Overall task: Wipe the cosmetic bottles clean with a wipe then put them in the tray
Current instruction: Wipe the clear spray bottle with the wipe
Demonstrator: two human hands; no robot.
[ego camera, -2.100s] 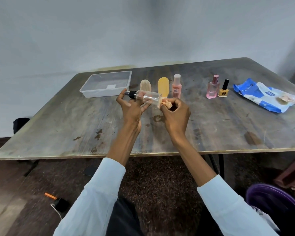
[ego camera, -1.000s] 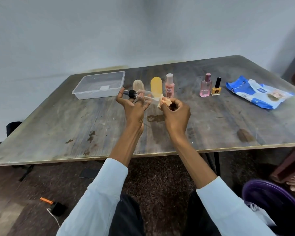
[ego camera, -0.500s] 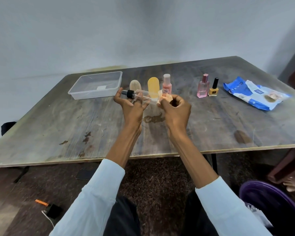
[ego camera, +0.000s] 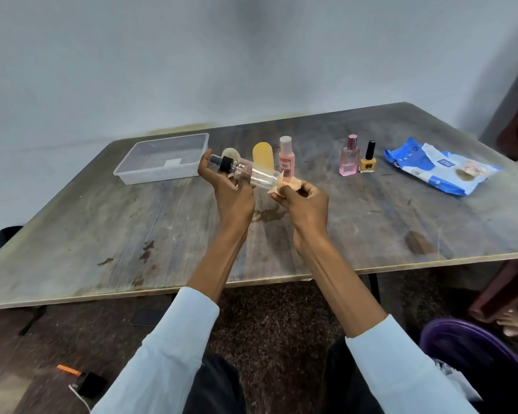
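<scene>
The left hand (ego camera: 232,191) grips the clear bottle (ego camera: 251,174) lying sideways, cap toward ten o'clock, while the right hand (ego camera: 305,204) pinches the wipe (ego camera: 286,184) against its base; the tray (ego camera: 162,159) sits nearer the left hand.

printing on the pink bottle (ego camera: 286,159) label and wipes pack (ego camera: 437,164), both unreadable

Worn wooden table (ego camera: 132,228): clear tray (ego camera: 162,158), 5 bottles, blue wipes pack (ego camera: 437,165).
</scene>
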